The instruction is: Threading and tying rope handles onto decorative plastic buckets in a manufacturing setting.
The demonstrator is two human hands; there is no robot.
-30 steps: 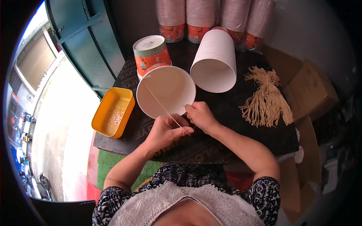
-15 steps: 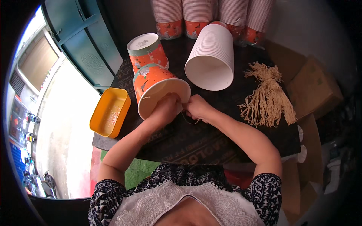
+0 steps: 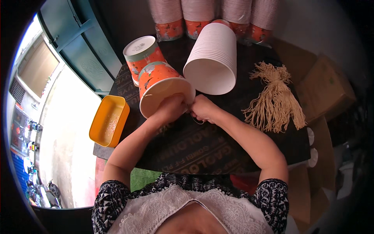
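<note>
An orange paper bucket (image 3: 161,75) with a green band and printed figures lies tilted, its wide white mouth toward me. My left hand (image 3: 171,108) reaches into that mouth, curled and closed at the right side of the rim; its fingertips are partly hidden. Just outside the same rim, my right hand (image 3: 202,107) is closed in a pinch on a thin, pale cord (image 3: 198,121), which hangs in a small loop below the fingers. The two hands almost meet at the rim.
Behind the bucket, another orange bucket (image 3: 134,64) stands upside down. A nested stack of white buckets (image 3: 214,45) lies beyond my right hand. At right is a bundle of beige cords (image 3: 277,101); at left, a yellow tub (image 3: 123,121). Wrapped bucket stacks (image 3: 198,25) line the back.
The view has shifted slightly. My right hand has drawn in closer to the left at the rim, and the hanging cord loop looks smaller. My left hand stays in the bucket's mouth.
</note>
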